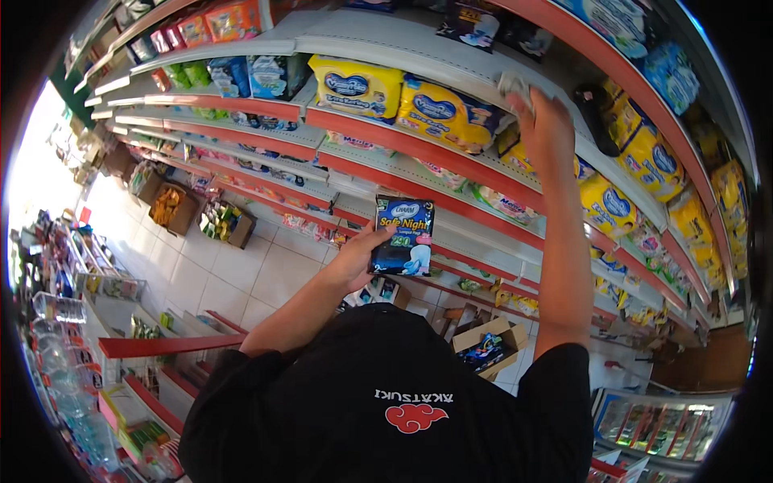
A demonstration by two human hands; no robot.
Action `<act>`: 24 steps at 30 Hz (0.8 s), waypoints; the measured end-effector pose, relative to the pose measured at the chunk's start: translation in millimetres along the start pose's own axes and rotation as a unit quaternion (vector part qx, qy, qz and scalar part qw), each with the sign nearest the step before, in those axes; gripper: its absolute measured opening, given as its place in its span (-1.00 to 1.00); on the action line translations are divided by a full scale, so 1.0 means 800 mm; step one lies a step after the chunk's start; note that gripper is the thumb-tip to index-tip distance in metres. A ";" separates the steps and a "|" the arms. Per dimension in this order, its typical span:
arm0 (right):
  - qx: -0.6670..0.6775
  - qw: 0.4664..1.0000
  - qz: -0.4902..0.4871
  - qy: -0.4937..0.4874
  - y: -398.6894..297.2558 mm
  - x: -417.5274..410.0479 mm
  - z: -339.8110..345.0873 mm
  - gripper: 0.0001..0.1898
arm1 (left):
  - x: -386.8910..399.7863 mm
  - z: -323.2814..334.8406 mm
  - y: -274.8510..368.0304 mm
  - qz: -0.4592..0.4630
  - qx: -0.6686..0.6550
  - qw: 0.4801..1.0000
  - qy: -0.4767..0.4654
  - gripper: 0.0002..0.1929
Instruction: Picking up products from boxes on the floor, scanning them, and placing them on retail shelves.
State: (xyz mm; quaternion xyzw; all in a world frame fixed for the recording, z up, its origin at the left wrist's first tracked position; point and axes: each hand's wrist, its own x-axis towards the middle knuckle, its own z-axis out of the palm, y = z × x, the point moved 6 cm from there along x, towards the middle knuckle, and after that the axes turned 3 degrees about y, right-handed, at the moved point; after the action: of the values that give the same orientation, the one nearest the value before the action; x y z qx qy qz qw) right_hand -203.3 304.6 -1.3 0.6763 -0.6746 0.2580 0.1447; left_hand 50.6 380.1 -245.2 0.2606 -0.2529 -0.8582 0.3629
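Observation:
My left hand grips a dark Charm Safe Night sanitary pad pack by its left side, its printed front turned up to me. Raised at the upper right, my right hand is blurred and closed around a crumpled pale cloth at the edge of a grey metal shelf. Two dark packs lie on that shelf; the nearer one is to the left of my right hand. Below the shelf edge stand yellow MamyPoko diaper packs.
Shelves with red price rails curve across the view. A black object lies on the shelf right of my right hand. Open cartons stand on the tiled floor, one at my right side and others at the left. A lower rack is behind my left arm.

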 end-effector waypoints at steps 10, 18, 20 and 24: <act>0.183 0.965 -0.183 -0.051 -0.118 -0.217 0.135 -0.51 | 0.050 -0.025 -0.031 -0.021 -0.107 0.993 -0.037 -0.59; 0.368 0.914 -0.109 -0.128 -0.064 -0.318 0.109 -0.57 | 0.051 0.002 -0.003 0.023 -0.113 0.993 0.030 -0.59; 0.554 0.823 0.121 -0.014 -0.016 -0.339 0.114 -0.55 | 0.067 -0.034 -0.018 0.010 -0.108 0.994 0.022 -0.55; 0.573 0.782 0.228 0.090 0.027 -0.316 0.091 -0.52 | 0.060 -0.023 -0.049 -0.070 -0.065 0.995 -0.029 -0.53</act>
State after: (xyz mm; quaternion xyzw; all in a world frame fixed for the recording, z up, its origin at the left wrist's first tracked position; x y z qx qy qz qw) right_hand -202.5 475.7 -202.1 0.4345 -0.5209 0.6823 -0.2727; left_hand 14.2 363.4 -296.0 0.2283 -0.1880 -0.9035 0.3103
